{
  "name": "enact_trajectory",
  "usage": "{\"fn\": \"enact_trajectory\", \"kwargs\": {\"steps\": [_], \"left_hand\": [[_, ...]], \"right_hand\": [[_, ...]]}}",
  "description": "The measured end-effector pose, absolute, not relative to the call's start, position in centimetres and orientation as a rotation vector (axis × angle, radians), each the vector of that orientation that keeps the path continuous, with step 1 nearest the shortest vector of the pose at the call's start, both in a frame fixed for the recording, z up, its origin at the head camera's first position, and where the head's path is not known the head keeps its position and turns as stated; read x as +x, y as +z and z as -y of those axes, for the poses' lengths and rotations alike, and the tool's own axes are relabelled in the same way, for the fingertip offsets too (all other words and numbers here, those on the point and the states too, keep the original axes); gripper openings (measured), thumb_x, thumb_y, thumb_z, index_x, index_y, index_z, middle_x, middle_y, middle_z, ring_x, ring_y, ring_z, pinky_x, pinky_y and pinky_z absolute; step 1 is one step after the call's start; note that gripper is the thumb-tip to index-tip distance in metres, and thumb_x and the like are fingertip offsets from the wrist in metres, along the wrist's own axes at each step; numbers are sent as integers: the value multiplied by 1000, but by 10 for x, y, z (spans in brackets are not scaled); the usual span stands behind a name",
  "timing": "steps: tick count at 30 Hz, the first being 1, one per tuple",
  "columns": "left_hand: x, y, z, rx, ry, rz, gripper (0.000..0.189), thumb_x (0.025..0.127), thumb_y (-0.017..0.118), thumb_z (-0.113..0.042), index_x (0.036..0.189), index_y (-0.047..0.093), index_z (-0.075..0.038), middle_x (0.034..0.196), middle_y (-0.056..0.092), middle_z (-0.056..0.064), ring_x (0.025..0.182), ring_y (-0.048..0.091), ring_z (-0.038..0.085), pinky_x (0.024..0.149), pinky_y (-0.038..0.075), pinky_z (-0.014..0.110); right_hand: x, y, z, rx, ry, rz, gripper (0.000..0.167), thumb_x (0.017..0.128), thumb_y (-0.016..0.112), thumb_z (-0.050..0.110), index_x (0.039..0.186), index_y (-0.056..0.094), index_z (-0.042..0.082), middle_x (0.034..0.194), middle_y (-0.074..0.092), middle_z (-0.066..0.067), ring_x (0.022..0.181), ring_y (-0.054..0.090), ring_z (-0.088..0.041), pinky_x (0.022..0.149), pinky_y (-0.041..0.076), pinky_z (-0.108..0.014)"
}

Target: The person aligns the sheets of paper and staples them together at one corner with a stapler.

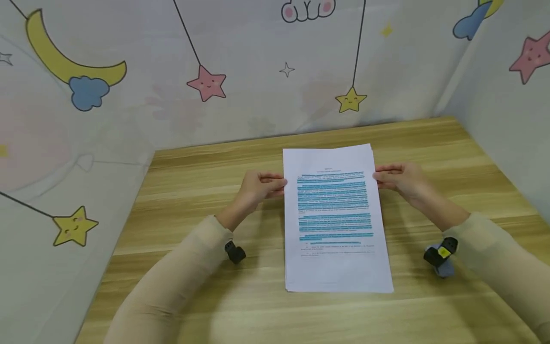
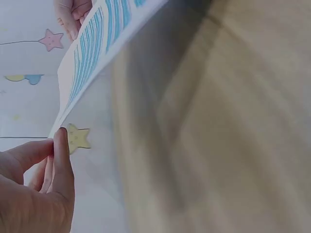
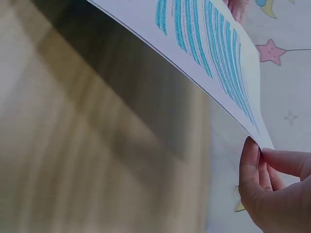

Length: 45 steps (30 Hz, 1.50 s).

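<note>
A thin stack of white paper sheets with blue-highlighted text is on the wooden table, its far end lifted off the surface. My left hand pinches the stack's left edge near the top, thumb and fingers on the paper. My right hand pinches the right edge at the same height, gripping the paper. The wrist views show a shadowed gap between the raised sheets and the table.
Partition walls printed with stars, moons and clouds enclose the table at the back and both sides. Small black wrist cameras hang under both sleeves.
</note>
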<state>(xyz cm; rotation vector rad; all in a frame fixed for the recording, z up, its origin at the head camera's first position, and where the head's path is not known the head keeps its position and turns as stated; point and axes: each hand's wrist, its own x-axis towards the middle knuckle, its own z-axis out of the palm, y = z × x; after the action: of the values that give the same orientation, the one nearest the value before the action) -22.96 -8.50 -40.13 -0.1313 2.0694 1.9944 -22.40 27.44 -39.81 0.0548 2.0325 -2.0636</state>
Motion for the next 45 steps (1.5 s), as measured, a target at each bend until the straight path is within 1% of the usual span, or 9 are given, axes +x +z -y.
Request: {"fn": "enact_trajectory", "kwargs": {"steps": [3,6,8,14,19,23,33,39,45], "left_hand": [[-234,-383,86,-38,1996,-2153,22,91,72,-3,110,70,6,103,71,19,82,73,22,86,58,44],[-237,-366,86,68,1990,-2246,21,92,71,-5,111,70,5,104,70,19,85,73,23,83,59,40],[-240,-357,87,130,2005,-2288,21,93,71,-5,111,70,5,104,70,19,86,73,23,82,60,38],[-245,-332,86,344,2084,-2394,20,92,71,-4,108,70,8,101,70,20,83,72,22,77,61,34],[-248,-318,84,487,2147,-2515,18,92,71,-4,104,70,8,97,70,19,80,72,21,76,61,32],[-249,-314,83,604,2167,-2580,17,92,71,-5,103,70,9,97,71,20,82,72,23,77,61,32],[-256,-323,85,748,2165,-2595,13,92,72,-3,99,70,7,91,70,15,78,70,23,75,61,32],[-258,-326,85,802,2138,-2597,14,91,72,-3,101,69,6,92,71,14,80,68,19,76,60,31],[-258,-326,86,807,2136,-2601,16,90,73,-1,103,69,7,93,70,14,82,67,18,76,59,29]], "right_hand": [[-231,-380,-274,12,-2028,-2149,26,94,70,7,113,64,-9,89,73,2,78,71,-13,75,60,-24],[-237,-364,-273,-33,-1932,-2322,41,94,70,13,124,58,-12,91,73,7,80,71,-12,77,59,-22],[-241,-355,-272,-79,-1890,-2413,44,95,69,15,127,56,-13,92,72,9,81,71,-10,79,58,-21],[-251,-331,-265,-227,-1998,-2544,27,95,69,8,116,64,-10,90,71,7,78,69,-9,74,59,-21],[-256,-315,-257,-442,-2267,-2509,14,90,70,-4,103,69,-7,90,72,-1,75,68,-13,71,59,-19],[-257,-313,-253,-575,-2422,-2453,13,86,72,-8,99,69,-9,88,72,-5,73,68,-17,72,59,-19],[-262,-325,-257,-602,-2633,-2206,19,82,71,-18,99,69,-10,89,73,-7,77,69,-15,74,59,-20],[-266,-321,-254,-597,-2619,-2133,21,83,75,-10,103,71,-9,91,74,-8,78,69,-17,74,59,-22],[-269,-318,-254,-604,-2634,-2115,13,84,75,-7,97,72,-9,88,74,-7,75,69,-17,73,59,-22]]}}
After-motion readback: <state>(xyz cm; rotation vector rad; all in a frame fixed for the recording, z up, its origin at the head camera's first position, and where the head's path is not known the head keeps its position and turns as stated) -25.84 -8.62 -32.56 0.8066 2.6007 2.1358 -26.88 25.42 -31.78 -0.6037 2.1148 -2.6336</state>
